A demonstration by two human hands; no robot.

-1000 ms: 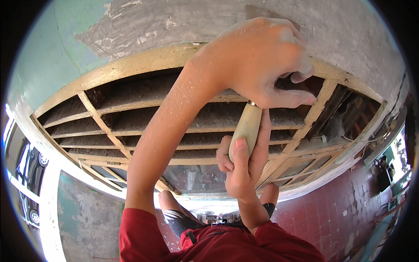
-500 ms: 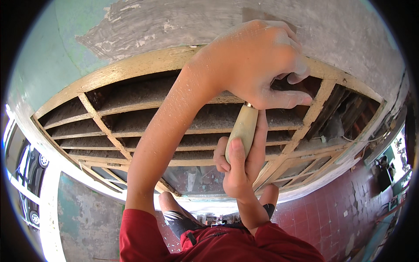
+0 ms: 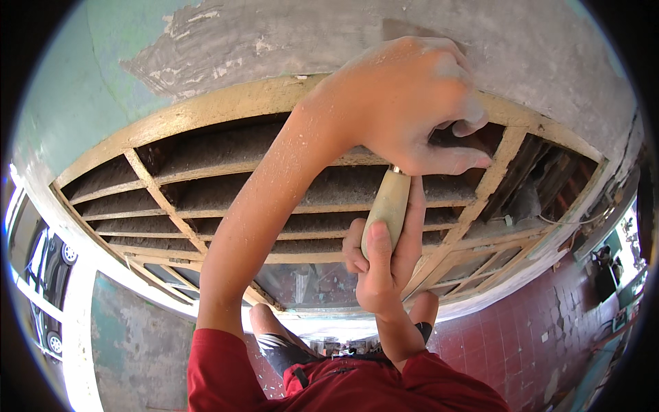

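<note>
- I see the bare right hand [image 3: 382, 269] wrapped around a tapered pale wooden handle [image 3: 390, 196], the thumb lying along its near face, which I judge is for steering.
- From my view that handle stands nearly upright before the slats, right of the picture's middle, its narrow end toward the wall. Held from below, it seems backed by the line of the right forearm.
- A small shiny metal collar [image 3: 396, 169] shows at the handle's top; whatever continues past it is hidden from me.
- The powder-dusted left hand [image 3: 420, 103] arches over that end, wrist bent, thumb and fingers curled with a gap between them. I cannot tell whether it grasps anything; its place suggests steadying or pressure at the far end.
- Above its knuckles I make out a flat brownish straight-edged patch [image 3: 398, 29]; I cannot tell if it is metal or wall.
- Behind both hands I have the dusty cream-painted wooden slats [image 3: 220, 167] in their frame, and above them the scraped grey plaster wall [image 3: 549, 62]. The left forearm crosses before the slats, apparently to reach the handle's upper end.
</note>
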